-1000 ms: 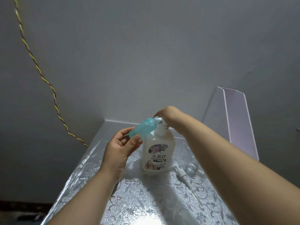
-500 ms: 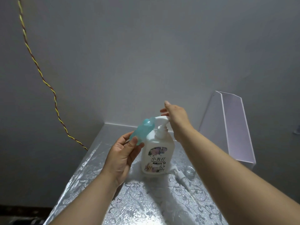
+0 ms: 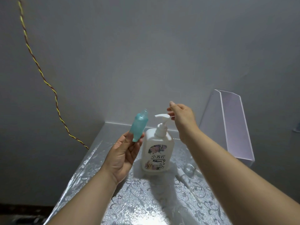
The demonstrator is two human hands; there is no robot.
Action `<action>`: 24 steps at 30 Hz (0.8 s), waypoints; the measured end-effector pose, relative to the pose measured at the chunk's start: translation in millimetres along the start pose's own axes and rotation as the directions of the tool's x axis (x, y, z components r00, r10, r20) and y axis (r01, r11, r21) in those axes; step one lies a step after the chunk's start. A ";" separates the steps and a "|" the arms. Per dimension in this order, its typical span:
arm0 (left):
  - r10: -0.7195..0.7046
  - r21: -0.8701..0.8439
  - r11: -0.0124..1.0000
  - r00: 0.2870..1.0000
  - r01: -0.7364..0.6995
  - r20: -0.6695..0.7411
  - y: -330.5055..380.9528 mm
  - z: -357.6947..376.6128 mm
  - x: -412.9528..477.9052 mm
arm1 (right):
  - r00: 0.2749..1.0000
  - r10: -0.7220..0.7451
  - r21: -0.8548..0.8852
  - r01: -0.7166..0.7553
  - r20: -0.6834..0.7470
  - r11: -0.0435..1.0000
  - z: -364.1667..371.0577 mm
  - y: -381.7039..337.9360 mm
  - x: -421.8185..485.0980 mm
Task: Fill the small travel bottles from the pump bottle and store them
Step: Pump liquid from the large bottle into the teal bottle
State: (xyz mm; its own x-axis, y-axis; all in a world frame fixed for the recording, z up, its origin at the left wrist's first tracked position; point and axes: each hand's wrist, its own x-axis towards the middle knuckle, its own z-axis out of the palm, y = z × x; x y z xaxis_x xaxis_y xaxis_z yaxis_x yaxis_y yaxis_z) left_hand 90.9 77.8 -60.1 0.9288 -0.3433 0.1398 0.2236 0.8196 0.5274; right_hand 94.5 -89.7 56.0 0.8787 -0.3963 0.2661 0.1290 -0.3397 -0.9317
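A white pump bottle (image 3: 157, 151) with a flowered label stands upright on the table, its pump head (image 3: 162, 117) raised and its spout pointing left. My left hand (image 3: 124, 157) holds a small teal travel bottle (image 3: 139, 126) nearly upright, open neck at the top, just left of the spout and apart from it. My right hand (image 3: 181, 116) hovers with fingers apart just above and to the right of the pump head, holding nothing.
The table (image 3: 90, 169) has a shiny silver flowered cover. A white spray-pump insert (image 3: 182, 177) and a small clear cap (image 3: 190, 168) lie right of the pump bottle. A white open box (image 3: 233, 127) stands at the right. A twisted cord (image 3: 40, 70) hangs on the left wall.
My right hand has lifted off the pump head, which has risen. My left hand has drawn the teal bottle away from the spout and tipped it upright.
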 end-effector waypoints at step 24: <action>-0.137 -0.218 0.964 0.987 0.153 0.085 -28.3 40.5 -46.4 | 0.929 0.174 -0.886 0.236 0.326 0.399 -56.9 62.0 -76.3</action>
State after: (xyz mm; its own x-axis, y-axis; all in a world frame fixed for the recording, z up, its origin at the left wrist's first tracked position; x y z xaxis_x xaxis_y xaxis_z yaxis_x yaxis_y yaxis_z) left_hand 29.5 52.0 -47.6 0.8608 -0.4902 0.1369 0.4217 0.8376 0.3474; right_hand 9.4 -129.1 -8.0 0.9888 -0.1491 0.0042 -0.1482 -0.9849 -0.0896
